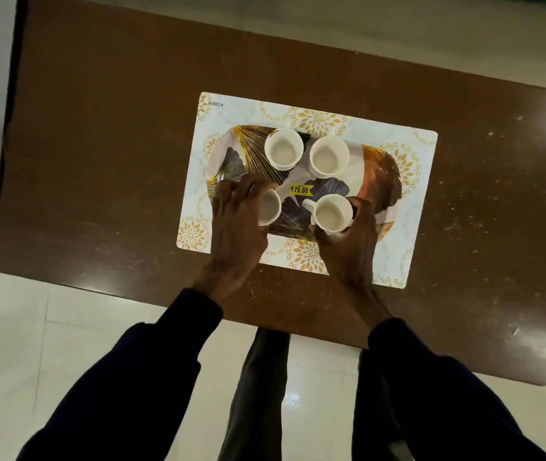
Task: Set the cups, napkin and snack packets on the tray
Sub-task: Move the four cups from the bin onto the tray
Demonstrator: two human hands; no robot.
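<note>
Head view: one tray, mid-frame, four white cups. Left hand grips lower-left cup; right hand grips lower-right cup.

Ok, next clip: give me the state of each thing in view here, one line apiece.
Far-left cup: upright, empty, on the tray, untouched.
Far-right cup: upright, empty, on the tray, untouched.
Near-left cup: on the tray, gripped by the left hand, partly covered.
Near-right cup: upright, empty, on the tray, held by the right hand.
Tray: flat on the placemat, price sticker still on.
Napkin, snack packets: not in view.
</note>
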